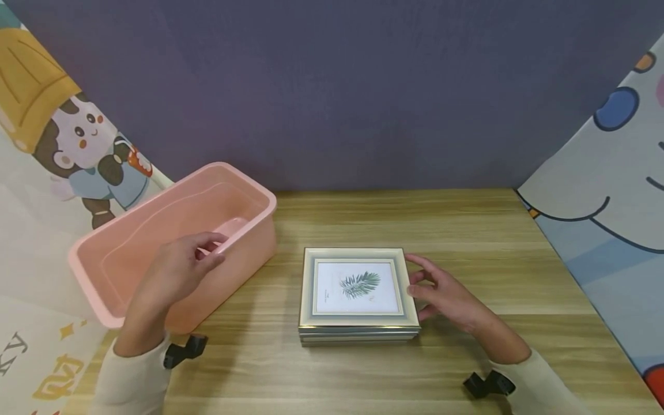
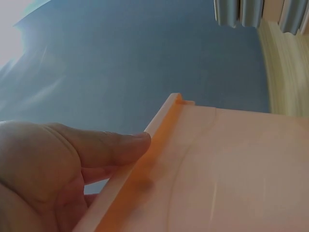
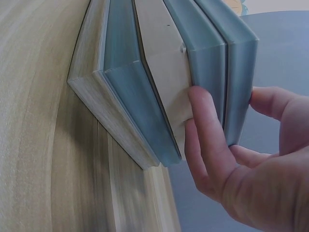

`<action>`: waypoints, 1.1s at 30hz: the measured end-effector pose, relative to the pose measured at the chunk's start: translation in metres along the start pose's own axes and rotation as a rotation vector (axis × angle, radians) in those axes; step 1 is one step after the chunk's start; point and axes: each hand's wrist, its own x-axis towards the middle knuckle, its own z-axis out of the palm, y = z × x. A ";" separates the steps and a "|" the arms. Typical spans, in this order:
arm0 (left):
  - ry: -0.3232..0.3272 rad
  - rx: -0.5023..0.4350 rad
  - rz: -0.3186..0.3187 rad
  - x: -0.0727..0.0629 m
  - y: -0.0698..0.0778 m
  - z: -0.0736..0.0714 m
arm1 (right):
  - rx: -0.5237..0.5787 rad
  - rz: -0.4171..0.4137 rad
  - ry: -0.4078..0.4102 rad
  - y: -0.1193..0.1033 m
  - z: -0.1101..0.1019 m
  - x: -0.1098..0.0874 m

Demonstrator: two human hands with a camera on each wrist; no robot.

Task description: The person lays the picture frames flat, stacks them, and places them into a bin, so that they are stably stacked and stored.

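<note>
My left hand grips the near right rim of a pink plastic bin. In the left wrist view the thumb presses the outer side of that rim, and the other fingers are partly hidden behind it. A stack of picture frames lies flat on the table; the top picture frame shows a green leaf print. At the stack's right side, my right hand touches it with spread fingers. The right wrist view has the thumb at the top frame's edge and fingertips along the side, one at a beige frame.
The wood-grain table extends around the stack. Behind it rises a dark blue-grey wall. Cartoon-printed panels border both sides, the left panel right by the bin and the right panel along the table's edge.
</note>
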 end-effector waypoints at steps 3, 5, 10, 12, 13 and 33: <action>-0.008 -0.009 0.008 0.003 0.002 0.001 | -0.006 0.006 0.004 0.000 0.000 0.000; -0.023 -0.018 0.004 0.005 0.004 0.002 | -0.011 0.013 0.011 0.001 0.000 0.000; -0.064 -0.036 -0.006 0.010 0.007 0.002 | -0.004 0.016 0.014 0.001 0.000 0.000; -0.075 -0.040 -0.002 0.012 0.008 0.003 | -0.003 0.009 0.009 0.001 0.000 0.000; -0.075 -0.043 0.004 0.013 0.009 0.003 | 0.000 0.009 0.009 0.001 0.000 0.000; -0.101 -0.043 0.108 0.036 0.029 0.023 | 0.011 0.008 0.011 0.002 0.001 0.000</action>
